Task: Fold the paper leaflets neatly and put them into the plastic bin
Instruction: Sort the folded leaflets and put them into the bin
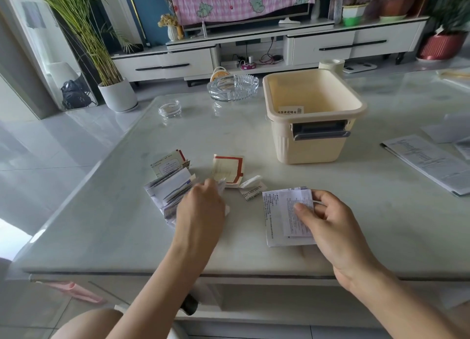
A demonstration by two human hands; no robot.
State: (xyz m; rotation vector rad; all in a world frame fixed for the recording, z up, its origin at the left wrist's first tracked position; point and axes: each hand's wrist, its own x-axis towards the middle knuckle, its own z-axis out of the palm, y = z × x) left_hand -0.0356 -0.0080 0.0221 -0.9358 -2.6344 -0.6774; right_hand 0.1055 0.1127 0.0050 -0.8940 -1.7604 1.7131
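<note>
- A binned leaflet (pixel 290 110) lies inside the cream plastic bin (pixel 312 150), which stands on the table (pixel 101 224) at about 1 o'clock from the hands. With one in and many out, I judge the task to be at an early stage.
- The right hand (pixel 333 226) holds a folded leaflet (pixel 279 219) low over the table at 7 o'clock from the bin, well apart from it. The thumb presses on top and the fingers curl behind. It looks close to ready for the bin.
- The left hand (pixel 201 209) lies over the pile of leaflets (pixel 165 186), at 9 o'clock from the right hand. Its fingers bend down onto the paper; I cannot tell whether they pinch a sheet.
- Left to fold are the pile, a red-bordered leaflet (pixel 229 169) at 12 o'clock from the left hand, and a small leaflet (pixel 251 188) between the hands.
- I cannot tell whether the printed sheets (pixel 427 163) at the table's 3 o'clock edge belong to the job.
- The binned leaflet reads "溶液说明书". All other print is too small to read, and no brand shows.
</note>
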